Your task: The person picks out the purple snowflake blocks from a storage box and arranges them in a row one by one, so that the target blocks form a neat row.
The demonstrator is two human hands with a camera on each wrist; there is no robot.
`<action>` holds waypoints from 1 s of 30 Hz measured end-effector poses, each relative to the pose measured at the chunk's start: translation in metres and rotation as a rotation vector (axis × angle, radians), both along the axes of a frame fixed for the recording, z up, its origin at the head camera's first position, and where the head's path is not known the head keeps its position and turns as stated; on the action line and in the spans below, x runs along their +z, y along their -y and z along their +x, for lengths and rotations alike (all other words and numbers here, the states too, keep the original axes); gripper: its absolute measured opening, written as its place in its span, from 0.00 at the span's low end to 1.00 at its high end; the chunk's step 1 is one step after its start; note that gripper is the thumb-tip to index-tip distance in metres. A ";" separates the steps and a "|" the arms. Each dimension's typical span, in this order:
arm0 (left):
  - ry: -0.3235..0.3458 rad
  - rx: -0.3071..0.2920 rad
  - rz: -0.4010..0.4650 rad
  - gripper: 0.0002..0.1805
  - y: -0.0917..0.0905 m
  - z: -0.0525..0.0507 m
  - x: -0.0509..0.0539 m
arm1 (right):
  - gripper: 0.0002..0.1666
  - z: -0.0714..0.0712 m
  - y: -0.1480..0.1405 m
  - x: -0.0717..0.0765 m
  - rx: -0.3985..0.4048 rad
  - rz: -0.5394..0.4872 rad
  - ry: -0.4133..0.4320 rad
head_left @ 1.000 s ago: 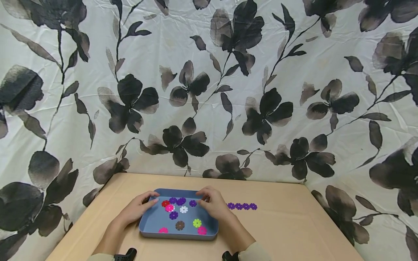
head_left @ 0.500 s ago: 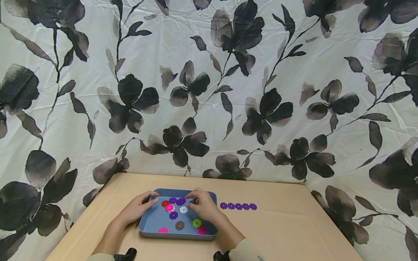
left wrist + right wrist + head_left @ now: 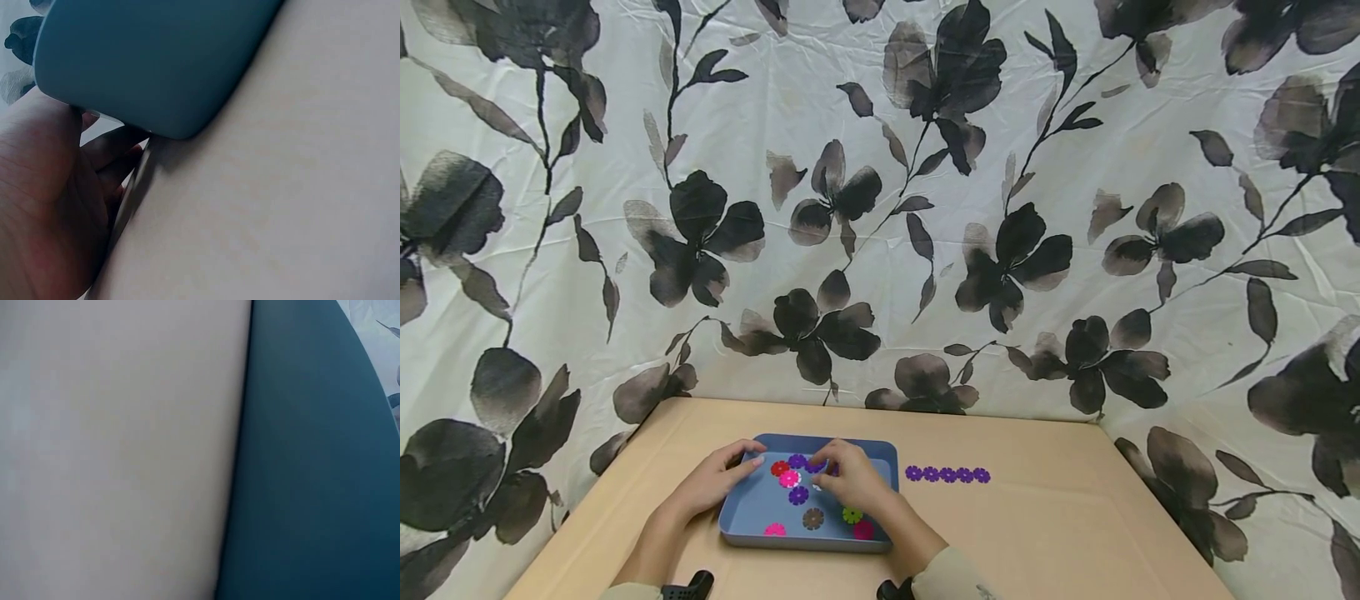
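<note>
My left hand (image 3: 713, 478) grips the left rim of a blue-grey tray (image 3: 741, 510) in the head view, thumb over the edge. In the left wrist view, the left hand's fingers (image 3: 109, 150) pass behind the tray's outer wall (image 3: 156, 69). My right hand (image 3: 852, 478) reaches over the tray, with thumb and forefinger apart near a purple flower-shaped piece (image 3: 813, 468) that they partly hide. Close by lie another purple piece (image 3: 798, 495), a red piece (image 3: 780, 468) and a pink piece (image 3: 789, 478). The right wrist view shows only the tray's side (image 3: 312, 462) and table.
On the table (image 3: 1037, 517), right of the tray, several purple flower pieces (image 3: 948, 475) form a straight row. A brown piece (image 3: 813, 518) and a yellow-green piece (image 3: 852, 515) lie toward the tray's front. A floral cloth (image 3: 925, 250) hangs behind the table.
My right hand has moved left across the tray, from its right side to the purple pieces near the middle. The left end of the purple row came into sight. My left hand stays put.
</note>
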State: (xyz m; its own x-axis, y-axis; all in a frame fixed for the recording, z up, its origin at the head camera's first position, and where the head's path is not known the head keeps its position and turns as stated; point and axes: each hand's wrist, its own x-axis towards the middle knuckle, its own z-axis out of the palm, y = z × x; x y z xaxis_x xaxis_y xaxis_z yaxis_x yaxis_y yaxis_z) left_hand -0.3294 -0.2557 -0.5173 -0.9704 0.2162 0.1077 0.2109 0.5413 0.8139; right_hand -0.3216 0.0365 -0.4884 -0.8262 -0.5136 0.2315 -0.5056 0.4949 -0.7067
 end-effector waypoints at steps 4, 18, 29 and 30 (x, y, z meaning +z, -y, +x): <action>0.003 -0.001 0.000 0.21 0.000 0.000 0.000 | 0.13 0.001 0.006 -0.002 0.005 0.013 0.015; -0.004 -0.005 -0.010 0.23 0.002 -0.001 0.000 | 0.12 0.001 0.019 -0.008 0.038 0.103 0.020; -0.005 -0.010 -0.009 0.21 0.002 -0.002 0.000 | 0.11 0.004 0.026 -0.008 0.051 0.192 -0.006; -0.004 -0.010 -0.010 0.22 0.002 -0.002 0.000 | 0.11 0.004 0.027 -0.007 0.053 0.206 -0.020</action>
State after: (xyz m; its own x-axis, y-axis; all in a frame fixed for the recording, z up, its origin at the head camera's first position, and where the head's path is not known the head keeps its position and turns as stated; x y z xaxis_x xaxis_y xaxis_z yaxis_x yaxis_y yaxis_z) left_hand -0.3315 -0.2578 -0.5175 -0.9678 0.2269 0.1095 0.2196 0.5470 0.8078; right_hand -0.3175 0.0100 -0.4957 -0.7933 -0.5941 0.1330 -0.5475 0.6006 -0.5827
